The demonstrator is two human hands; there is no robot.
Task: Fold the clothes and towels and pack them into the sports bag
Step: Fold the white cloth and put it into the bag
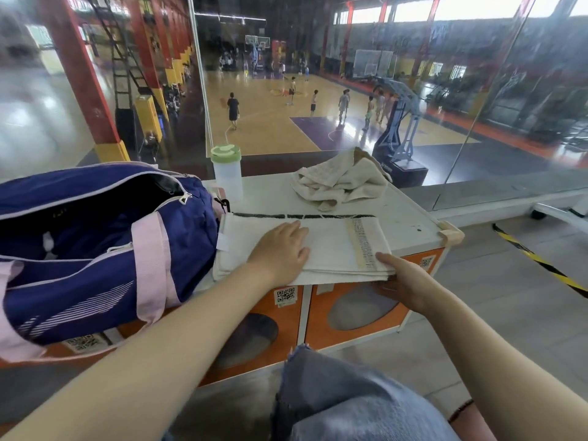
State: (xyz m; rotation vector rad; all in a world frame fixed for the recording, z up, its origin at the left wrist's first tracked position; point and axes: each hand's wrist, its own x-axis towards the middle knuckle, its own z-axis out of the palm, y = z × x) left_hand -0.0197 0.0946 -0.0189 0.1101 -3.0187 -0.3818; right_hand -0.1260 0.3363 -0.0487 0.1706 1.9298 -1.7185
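A navy and pink sports bag (79,249), unzipped, fills the left of the frame on the white tabletop (410,214). Just right of it, at frame centre, lies a folded white towel (331,246). A crumpled beige towel (340,179) sits above it. The left hand (283,249) presses flat on the folded towel, fingers straight; the right hand (401,281) pinches its lower-right corner. A clear bottle (227,173) stands beside the bag.

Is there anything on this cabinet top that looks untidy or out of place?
Yes. A second towel lies crumpled in a heap at the far edge, not yet folded. The folded towel under the left hand also overhangs the near edge, where the right hand pinches it.
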